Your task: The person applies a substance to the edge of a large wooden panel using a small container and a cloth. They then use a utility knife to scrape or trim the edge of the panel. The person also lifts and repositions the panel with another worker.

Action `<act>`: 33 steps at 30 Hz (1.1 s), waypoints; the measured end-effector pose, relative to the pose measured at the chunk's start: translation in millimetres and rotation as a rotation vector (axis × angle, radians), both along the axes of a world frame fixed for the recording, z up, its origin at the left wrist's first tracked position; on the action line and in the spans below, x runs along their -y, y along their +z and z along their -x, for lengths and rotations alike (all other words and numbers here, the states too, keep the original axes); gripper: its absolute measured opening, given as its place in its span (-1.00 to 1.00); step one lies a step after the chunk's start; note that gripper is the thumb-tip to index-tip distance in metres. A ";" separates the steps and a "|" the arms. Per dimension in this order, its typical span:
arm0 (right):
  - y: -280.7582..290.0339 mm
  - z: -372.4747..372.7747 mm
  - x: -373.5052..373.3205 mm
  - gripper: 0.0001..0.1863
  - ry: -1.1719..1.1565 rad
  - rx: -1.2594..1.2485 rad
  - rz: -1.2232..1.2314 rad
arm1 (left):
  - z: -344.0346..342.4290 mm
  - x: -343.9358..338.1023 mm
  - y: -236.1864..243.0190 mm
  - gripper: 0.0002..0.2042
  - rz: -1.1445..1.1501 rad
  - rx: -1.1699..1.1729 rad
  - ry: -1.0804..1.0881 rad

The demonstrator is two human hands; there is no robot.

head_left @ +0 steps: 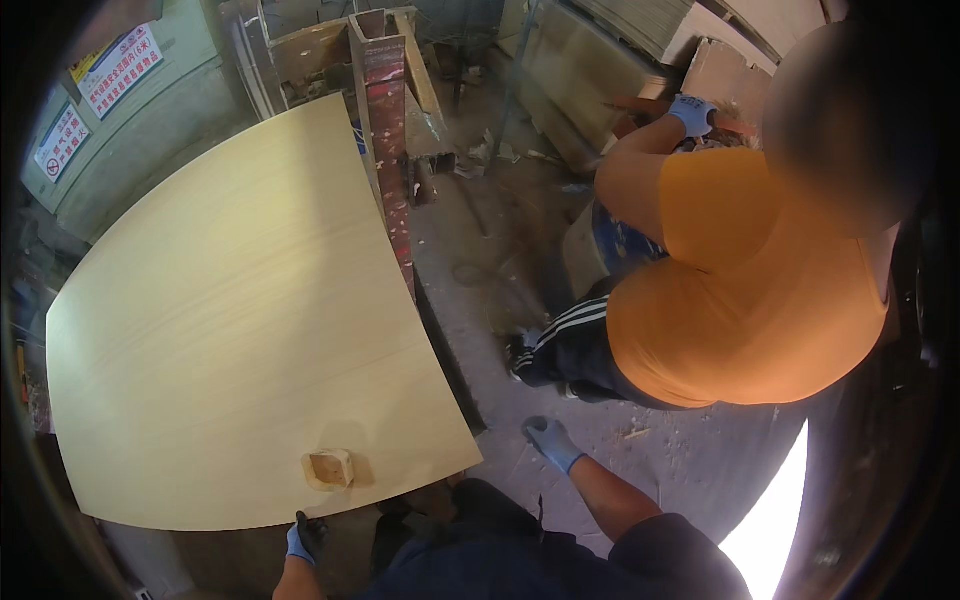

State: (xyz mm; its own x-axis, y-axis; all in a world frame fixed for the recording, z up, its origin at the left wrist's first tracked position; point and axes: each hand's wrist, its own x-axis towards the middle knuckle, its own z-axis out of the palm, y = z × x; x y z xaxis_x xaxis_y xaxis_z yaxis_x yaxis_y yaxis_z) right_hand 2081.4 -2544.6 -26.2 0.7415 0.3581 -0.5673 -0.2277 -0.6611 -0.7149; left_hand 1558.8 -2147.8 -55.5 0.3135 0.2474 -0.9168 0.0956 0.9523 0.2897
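Observation:
A large pale plywood sheet (240, 330) lies flat across the left half of the view. My left hand (303, 540), in a blue glove with dark fingers, is at its near edge, with the fingertips closed on the rim; what lies beneath the rim is hidden. On the sheet close to that hand sits a small, pale, squarish container (329, 469) with a brownish inside. My right hand (552, 440), in a blue-grey glove, hangs over the floor to the right of the sheet. Its fingers are curled, and nothing shows in them.
A co-worker in an orange shirt (740, 290) stands at the right, a gloved hand (692, 115) near a reddish bar. Beyond the sheet rises a paint-spotted red metal beam (387, 150). Stacked boards (580, 80) lean at the back; a green-grey cabinet (150, 110) stands far left.

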 end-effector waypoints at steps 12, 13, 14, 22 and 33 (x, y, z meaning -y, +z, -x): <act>-2.7 10.8 3.7 -0.59 0.140 -0.022 0.125 | -10.9 6.2 12.0 -0.53 -0.119 -0.195 0.021; -4.3 9.8 5.8 -0.57 0.141 -0.050 0.199 | -11.1 6.2 12.4 -0.53 -0.120 -0.201 0.021; -5.8 9.5 7.4 -0.57 0.144 -0.064 0.157 | -10.8 5.9 12.5 -0.54 -0.074 -0.098 0.042; 6.3 17.8 -2.8 -0.72 0.219 0.040 0.131 | -14.1 13.9 4.8 -0.54 -0.089 -0.056 0.118; 127.8 116.5 -168.9 -0.75 0.433 0.029 -0.279 | -8.7 26.2 10.3 -0.57 -0.159 -0.030 0.063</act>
